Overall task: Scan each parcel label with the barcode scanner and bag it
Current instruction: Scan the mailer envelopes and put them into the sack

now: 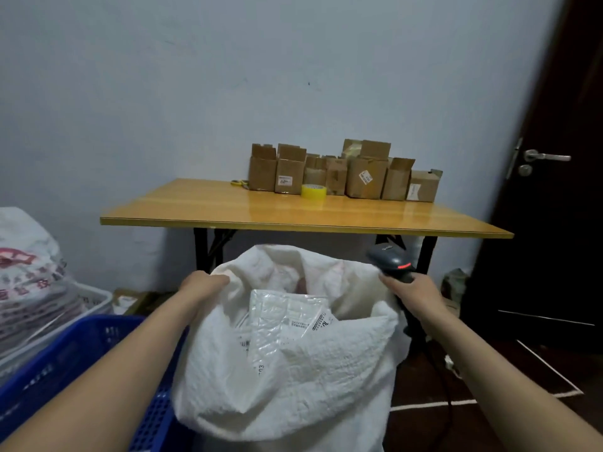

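The left rim of the sack point(326, 370) is gripped by the left hand point(204, 283), with the fingers curled over the cloth. The scanner point(390, 261) is held in the right hand point(414, 291), whose fingers are closed round the handle; a red light is seen on its head. This hand is just beside the right rim of the sack, but it cannot be told whether the rim is also held. The sack is kept open, and white parcels point(284, 318) with printed labels are lying inside it. A blue crate point(75, 350) is touching the sack on the left. Behind, boxes point(365, 177) and a yellow tape point(313, 191) are placed on a table point(228, 207).
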